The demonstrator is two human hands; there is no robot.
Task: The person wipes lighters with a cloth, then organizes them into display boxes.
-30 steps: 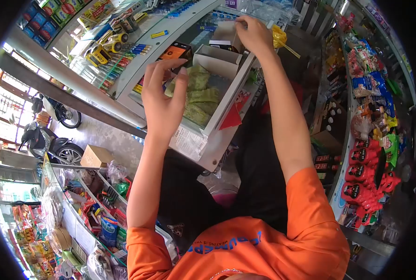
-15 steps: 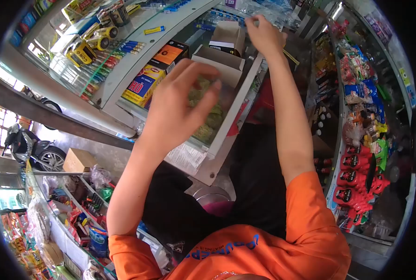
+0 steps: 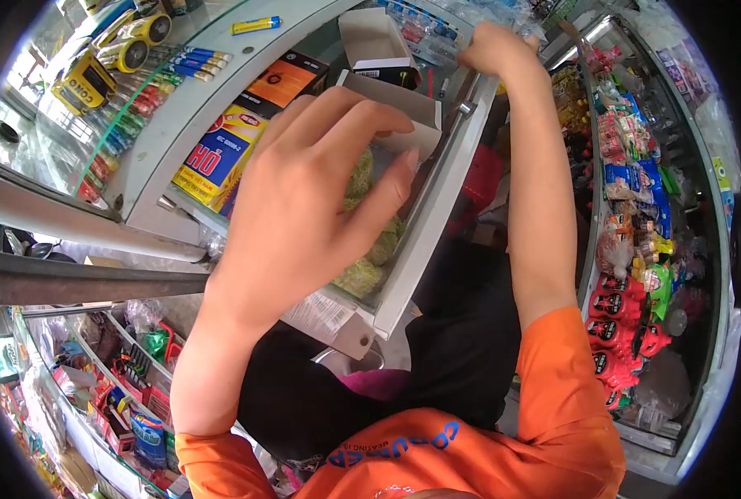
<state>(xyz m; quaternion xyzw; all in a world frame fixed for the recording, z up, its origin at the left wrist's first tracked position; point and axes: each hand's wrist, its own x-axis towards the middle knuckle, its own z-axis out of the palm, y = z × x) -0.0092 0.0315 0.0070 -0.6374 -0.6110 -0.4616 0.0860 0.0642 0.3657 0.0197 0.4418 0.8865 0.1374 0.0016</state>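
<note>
My left hand (image 3: 308, 179) hovers over a glass-sided case with a white frame (image 3: 420, 249), fingers bent and apart, nothing between them. Under it lie yellow-green bundles (image 3: 360, 278), partly hidden by the fingers. Just past the fingertips is an open carton (image 3: 412, 106), with another open carton (image 3: 374, 40) behind it. Left of the hand sit a yellow and blue box (image 3: 217, 158) and an orange and black box (image 3: 287, 81). My right hand (image 3: 503, 51) is at the far end of the white frame, fingers curled down; whatever they hold is hidden.
A yellow and blue marker-like stick (image 3: 256, 26) lies on the glass top, near several pencils (image 3: 200, 62) and yellow-black rolls (image 3: 83, 81). A metal rail (image 3: 88, 279) crosses at left. Shelves with red bottles (image 3: 611, 333) and packets stand at right.
The view has shifted closer to the case. My left hand appears larger and remains over the bundles. My right hand's fingers have curled downward at the frame's far end.
</note>
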